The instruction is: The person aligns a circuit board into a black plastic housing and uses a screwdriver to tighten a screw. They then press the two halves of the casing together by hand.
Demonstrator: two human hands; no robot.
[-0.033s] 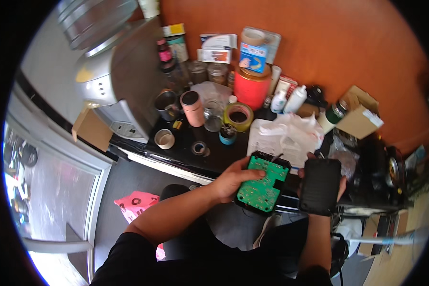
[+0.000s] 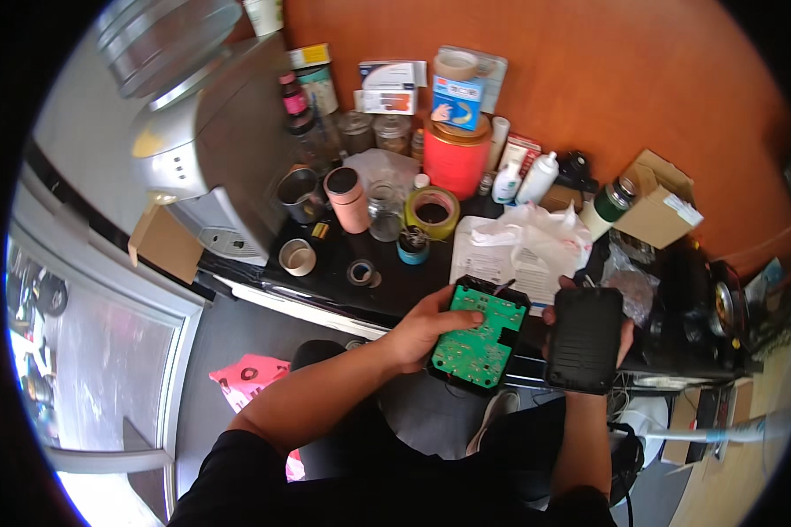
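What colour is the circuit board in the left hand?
The circuit board in the left hand is green; it shows best in the head view.

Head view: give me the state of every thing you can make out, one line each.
Green circuit board: exposed, held in the left hand
Black ridged plastic cover: apart from the board, held in the right hand
Pink tumbler: upright, capped
Red canister: upright, gold lid on
White cup: upright, uncovered
Clear water jug: mounted on the dispenser
Pink plastic bag: on the floor, crumpled
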